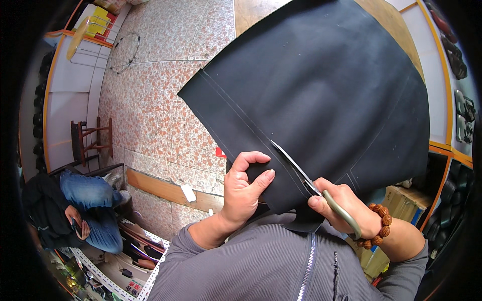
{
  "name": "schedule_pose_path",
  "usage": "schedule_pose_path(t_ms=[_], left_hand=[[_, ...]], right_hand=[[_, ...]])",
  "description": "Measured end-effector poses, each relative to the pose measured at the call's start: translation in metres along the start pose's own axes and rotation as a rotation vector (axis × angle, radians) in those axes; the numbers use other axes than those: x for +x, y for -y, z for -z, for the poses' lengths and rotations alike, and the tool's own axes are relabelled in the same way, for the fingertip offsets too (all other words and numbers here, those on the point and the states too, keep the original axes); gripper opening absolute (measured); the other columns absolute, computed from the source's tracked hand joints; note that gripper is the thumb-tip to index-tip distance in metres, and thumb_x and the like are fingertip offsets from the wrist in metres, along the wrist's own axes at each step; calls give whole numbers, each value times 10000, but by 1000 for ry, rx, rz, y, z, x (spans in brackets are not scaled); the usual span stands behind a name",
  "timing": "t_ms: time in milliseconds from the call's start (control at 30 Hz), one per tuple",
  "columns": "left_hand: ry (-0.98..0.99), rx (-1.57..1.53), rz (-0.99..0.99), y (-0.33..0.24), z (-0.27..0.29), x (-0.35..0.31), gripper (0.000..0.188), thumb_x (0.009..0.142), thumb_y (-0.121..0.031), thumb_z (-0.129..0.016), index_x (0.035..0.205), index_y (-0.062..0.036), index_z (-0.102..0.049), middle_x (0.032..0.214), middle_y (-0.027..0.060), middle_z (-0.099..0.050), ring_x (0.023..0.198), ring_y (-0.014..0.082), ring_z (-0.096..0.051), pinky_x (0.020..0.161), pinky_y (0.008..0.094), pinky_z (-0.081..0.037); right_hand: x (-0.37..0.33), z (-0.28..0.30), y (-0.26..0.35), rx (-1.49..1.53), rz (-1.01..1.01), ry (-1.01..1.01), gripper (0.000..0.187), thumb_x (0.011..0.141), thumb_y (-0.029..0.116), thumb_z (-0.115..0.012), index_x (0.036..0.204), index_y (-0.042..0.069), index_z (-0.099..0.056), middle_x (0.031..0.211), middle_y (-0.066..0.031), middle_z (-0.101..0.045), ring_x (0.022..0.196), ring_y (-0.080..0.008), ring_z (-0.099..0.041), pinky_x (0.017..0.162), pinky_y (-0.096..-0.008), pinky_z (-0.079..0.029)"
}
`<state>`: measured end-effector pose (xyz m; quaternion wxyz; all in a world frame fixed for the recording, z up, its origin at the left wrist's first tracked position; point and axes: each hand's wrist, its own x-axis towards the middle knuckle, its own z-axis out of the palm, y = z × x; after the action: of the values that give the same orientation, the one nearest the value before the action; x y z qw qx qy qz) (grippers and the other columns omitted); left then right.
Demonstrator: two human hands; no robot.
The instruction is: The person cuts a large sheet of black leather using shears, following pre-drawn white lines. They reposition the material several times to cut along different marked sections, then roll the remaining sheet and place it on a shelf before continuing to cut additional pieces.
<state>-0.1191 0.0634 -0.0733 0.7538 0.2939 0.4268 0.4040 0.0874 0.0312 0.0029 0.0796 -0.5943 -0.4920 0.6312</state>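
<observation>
Black sheet [321,90]: far part on the wooden tabletop [253,15], near end against the wearer's front; open speckled floor [150,100] beyond its left edge.
Scissors [299,171]: on the sheet's near part, long axis diagonal, tips pointing forward-left, near a pale drawn line.
Left hand [246,188]: gripping the sheet's left edge.
Right hand [346,210]: closed round the scissors' handles.
Left side: seated person [90,205], dark stool [93,140].
Right side: cardboard box [407,201] close beside the sheet.
</observation>
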Motion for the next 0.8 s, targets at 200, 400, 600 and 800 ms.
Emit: schedule_pose_path(t_ms=[200, 400, 600, 800], left_hand=[[5, 5, 31, 1, 2, -3, 226, 873, 15, -612, 1077, -38, -528, 955, 8, -577, 855, 54, -566, 760, 196, -486], [22, 131, -38, 6, 2, -14, 256, 866, -3, -627, 1107, -19, -541, 1014, 35, -582, 921, 81, -558, 841, 223, -465], [-94, -20, -57, -2, 11, -7, 301, 860, 9, -627, 1147, -12, -541, 993, 43, -609, 893, 88, -587, 823, 220, -481], [-77, -45, -71, -5, 10, -6, 282, 856, 13, -631, 1121, -21, -541, 983, 34, -614, 884, 77, -587, 813, 214, -482]], right_hand=[[-2, -3, -3, 16, -10, -9, 448, 938, 415, -519, 947, -33, -539, 574, -139, -544, 533, -258, -590, 532, -337, -464], [-16, -9, -15, 12, 23, -23, 405, 918, 384, -564, 966, -17, -539, 584, -123, -551, 531, -268, -585, 533, -343, -465], [-21, -9, -18, -107, 142, 17, 378, 921, 371, -544, 1003, 4, -510, 612, -130, -549, 582, -322, -588, 571, -369, -475], [0, -7, -6, -103, 98, 57, 440, 937, 433, -476, 984, -5, -482, 647, -154, -555, 625, -340, -594, 595, -384, -468]])
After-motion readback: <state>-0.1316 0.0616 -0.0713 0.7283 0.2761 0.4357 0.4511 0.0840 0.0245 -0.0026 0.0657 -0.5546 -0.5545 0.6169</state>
